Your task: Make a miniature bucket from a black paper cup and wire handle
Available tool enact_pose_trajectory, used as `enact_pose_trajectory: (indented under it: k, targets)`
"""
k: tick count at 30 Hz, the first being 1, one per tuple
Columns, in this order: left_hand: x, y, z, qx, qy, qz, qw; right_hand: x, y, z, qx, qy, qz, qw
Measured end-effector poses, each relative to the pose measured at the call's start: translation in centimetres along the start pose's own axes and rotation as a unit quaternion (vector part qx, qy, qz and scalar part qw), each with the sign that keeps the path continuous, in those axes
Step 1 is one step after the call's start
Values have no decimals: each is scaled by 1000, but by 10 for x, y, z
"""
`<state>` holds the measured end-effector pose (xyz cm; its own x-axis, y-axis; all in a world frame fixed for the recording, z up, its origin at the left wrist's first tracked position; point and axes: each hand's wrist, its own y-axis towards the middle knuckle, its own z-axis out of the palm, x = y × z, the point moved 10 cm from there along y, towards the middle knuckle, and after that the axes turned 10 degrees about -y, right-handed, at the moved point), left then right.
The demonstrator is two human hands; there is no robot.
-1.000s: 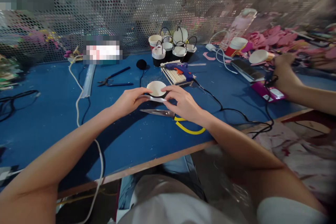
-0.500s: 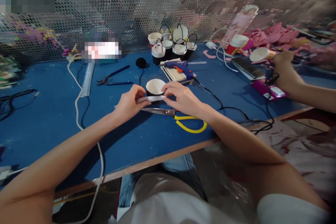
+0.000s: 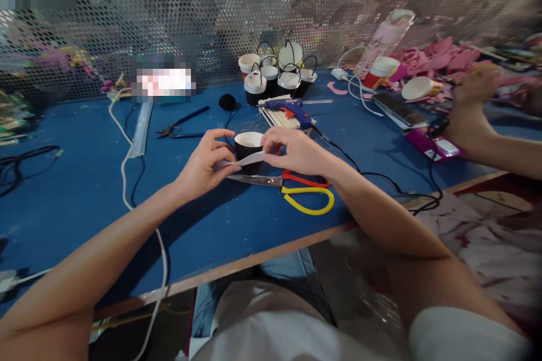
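A white strip [image 3: 250, 159], perhaps paper, is stretched between my two hands in front of a small cup. My left hand [image 3: 207, 162] pinches its left end between thumb and fingers. The other end is held by my right hand [image 3: 290, 149], fingers curled close to the cup's right side. The cup [image 3: 249, 148] stands upright on the table, black outside and white inside. Just below the strip lies a pair of scissors [image 3: 277, 181] with one red and one yellow handle, blades pointing left.
Behind the cup, a blue glue gun [image 3: 292, 108] rests on pale sticks [image 3: 277, 118]. Several black-and-white cups with handles [image 3: 256, 86] stand farther back. Pliers [image 3: 182, 124] and black yarn [image 3: 227, 102] lie left. Another person's limb [image 3: 474, 110] reaches in beside a purple packet [image 3: 434, 145].
The strip has bent into a slight curve and dropped a little from the cup's rim. My left hand has shifted slightly left, its fingers spreading more. The other person's limb has moved.
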<state>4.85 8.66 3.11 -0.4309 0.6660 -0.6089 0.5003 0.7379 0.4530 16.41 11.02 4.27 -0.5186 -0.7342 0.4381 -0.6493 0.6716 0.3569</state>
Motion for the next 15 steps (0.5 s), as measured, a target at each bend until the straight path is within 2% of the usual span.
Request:
enact_pose_trajectory:
  k: [5, 10, 15]
  targets:
    - [4, -1, 0, 24, -42, -17, 999, -3, -2, 4, 3, 65, 12, 998]
    - [10, -1, 1, 37, -80, -32, 996, -4, -5, 5, -13, 71, -4, 997]
    - [13, 1, 3, 50, -75, -36, 995, -7, -9, 6, -8, 60, 4, 998]
